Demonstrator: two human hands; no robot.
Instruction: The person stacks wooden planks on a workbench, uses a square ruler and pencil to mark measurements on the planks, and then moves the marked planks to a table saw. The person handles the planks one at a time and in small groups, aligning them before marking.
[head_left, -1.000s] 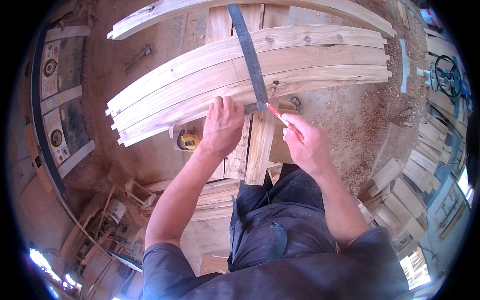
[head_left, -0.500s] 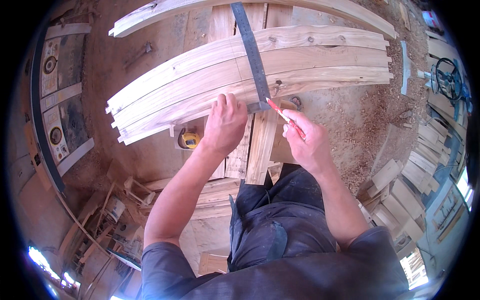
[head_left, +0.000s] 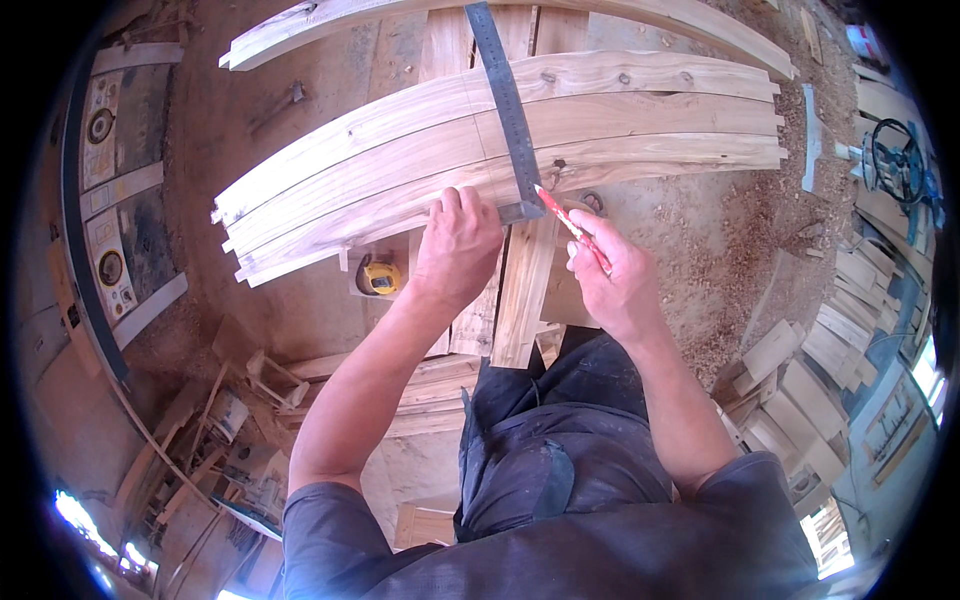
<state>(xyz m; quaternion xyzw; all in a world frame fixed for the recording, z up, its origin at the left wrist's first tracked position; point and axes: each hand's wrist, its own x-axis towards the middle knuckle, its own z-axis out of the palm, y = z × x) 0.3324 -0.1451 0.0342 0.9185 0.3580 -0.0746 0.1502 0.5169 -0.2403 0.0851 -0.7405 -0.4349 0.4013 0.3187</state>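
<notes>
Three pale wooden planks (head_left: 400, 160) lie edge to edge in front of me, tenons cut at their ends. Across them rests a dark metal square (head_left: 508, 100), its long graduated blade pointing away and its short arm along the near plank's edge. My left hand (head_left: 458, 245) is closed on that short arm at the near edge, fingertips on the wood; its thumb is hidden. In my right hand (head_left: 612, 268) is a red pencil (head_left: 572, 225), its tip beside the blade close to the square's corner. A thin pencil line crosses the planks left of the blade.
Beneath the planks run wooden supports (head_left: 523, 300). A yellow tape measure (head_left: 380, 275) sits left of my left wrist. Another long plank (head_left: 330, 28) lies beyond. Wood shavings (head_left: 700, 230) cover the floor at right, near stacked offcuts (head_left: 800, 400) and a handwheel (head_left: 893, 160).
The square has shifted slightly to the right, and my left hand has moved with it. The pencil tip is a little farther from me along the blade.
</notes>
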